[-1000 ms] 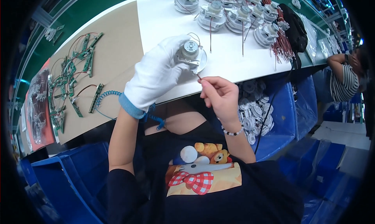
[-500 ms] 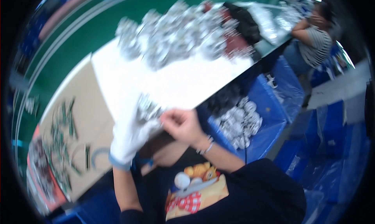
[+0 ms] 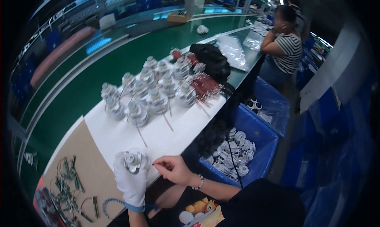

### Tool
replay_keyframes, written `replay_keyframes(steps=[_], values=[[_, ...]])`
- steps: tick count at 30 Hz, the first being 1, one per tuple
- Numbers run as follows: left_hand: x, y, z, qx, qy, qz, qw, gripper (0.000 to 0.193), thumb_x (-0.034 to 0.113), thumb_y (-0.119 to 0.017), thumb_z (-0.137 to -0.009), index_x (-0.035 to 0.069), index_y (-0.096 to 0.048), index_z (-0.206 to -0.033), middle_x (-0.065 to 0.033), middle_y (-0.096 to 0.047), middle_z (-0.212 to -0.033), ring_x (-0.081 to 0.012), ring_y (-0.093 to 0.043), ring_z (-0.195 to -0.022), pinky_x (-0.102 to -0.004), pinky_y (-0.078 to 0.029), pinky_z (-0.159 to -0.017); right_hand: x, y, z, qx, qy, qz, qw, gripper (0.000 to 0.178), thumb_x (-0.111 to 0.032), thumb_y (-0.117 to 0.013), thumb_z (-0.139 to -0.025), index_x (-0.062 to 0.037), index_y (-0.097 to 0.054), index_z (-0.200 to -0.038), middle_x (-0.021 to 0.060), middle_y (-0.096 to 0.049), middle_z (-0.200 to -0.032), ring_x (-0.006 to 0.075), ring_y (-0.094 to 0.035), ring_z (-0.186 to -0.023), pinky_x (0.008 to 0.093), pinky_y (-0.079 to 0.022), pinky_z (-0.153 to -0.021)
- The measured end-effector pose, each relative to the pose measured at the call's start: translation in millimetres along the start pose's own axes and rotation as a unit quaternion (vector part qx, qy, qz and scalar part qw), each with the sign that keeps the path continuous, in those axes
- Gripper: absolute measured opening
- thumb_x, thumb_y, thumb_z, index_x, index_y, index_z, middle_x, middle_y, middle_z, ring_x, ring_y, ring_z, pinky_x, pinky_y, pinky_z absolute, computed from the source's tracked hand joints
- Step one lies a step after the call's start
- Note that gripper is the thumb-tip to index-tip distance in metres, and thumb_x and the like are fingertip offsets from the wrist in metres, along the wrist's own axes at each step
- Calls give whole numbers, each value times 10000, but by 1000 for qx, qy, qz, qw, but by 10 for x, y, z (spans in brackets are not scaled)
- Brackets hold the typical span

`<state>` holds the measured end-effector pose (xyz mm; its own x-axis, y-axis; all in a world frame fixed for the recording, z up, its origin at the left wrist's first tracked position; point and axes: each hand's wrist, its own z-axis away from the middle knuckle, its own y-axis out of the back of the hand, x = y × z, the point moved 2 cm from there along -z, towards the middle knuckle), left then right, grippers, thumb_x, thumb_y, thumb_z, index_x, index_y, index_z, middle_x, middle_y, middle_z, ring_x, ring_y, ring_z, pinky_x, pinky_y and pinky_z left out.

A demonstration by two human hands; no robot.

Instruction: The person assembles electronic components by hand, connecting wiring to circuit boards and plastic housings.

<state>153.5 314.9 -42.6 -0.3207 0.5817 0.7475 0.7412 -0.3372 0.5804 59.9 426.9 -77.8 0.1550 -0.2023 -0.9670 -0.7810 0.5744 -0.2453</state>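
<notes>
My left hand (image 3: 132, 182), in a white glove, holds a small round metal and plastic part (image 3: 132, 160) over the white table top (image 3: 118, 136). Just to the right of that part, my bare right hand (image 3: 173, 169) has its fingertips pinched together; whether they hold a thin wire is too small to tell. Several finished parts of the same kind (image 3: 152, 93) with thin leads stand in a group farther back on the white surface.
Green circuit strips (image 3: 69, 183) lie on a brown cardboard sheet (image 3: 83, 155) at my left. A blue bin (image 3: 253, 144) of round parts stands right of the table. A bundle of red wires (image 3: 206, 86), a black bag (image 3: 211, 60) and a seated person (image 3: 283, 48) are farther along the green conveyor (image 3: 95, 76).
The view has swung up and right, so the bin and the other person show now. Both hands stay together at the part, lower in the picture.
</notes>
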Motion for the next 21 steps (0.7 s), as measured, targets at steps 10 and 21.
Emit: replay_keyframes(steps=[10,21], values=[[-212,68,-271,-153,42,152,976,662,103,-769,-628,-13,-447,-1194,-124,-538,-1104,-219,-541,-990,-296,-427,-865,-16,5,-379,3,-72,-4,997,104,-62,-595,-807,40,-589,-790,3,-566,-613,23,-493,-450,157,-370,-394],[-220,45,-145,-156,72,216,961,609,122,-761,-663,11,-477,-1190,-100,-579,-1066,-175,-555,-989,-297,-430,-876,-16,-62,-321,-15,-59,16,998,109,-60,-588,-822,47,-577,-828,13,-556,-614,23,-488,-435,148,-382,-374]])
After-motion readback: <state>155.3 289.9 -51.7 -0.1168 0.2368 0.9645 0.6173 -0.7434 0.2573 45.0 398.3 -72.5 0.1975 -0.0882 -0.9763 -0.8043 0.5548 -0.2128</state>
